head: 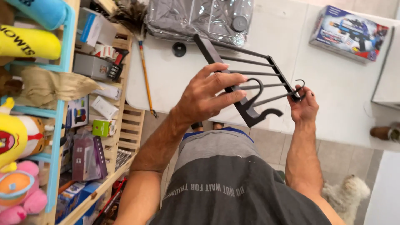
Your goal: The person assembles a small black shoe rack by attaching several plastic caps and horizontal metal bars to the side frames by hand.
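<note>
Looking down from my head camera, I hold a black rack (250, 79) out in front of me, above the near edge of a white table (333, 83). It is a flat frame of two thick side bars joined by several thin parallel rods, with curled hooks at its near end, and it lies tilted, its far corner pointing away to the left. My left hand (210, 93) rests over the near side bar with fingers spread and only loosely curved around it, not clenched. My right hand (304, 108) pinches the right side bar near a small hook, fingers closed on the rack. On the table beyond the rack lie a grey plastic-wrapped package (200, 18), a small black round cap (179, 49) and, far right, a colourful toy box (349, 33). A feather duster (139, 46) with an orange handle leans along the table's left edge. To the left stand wooden shelves (121, 125) crowded with small boxes, and further left plush toys (18, 166). Near right, a small white dog (346, 196) stands on the tiled floor beside my leg.
</note>
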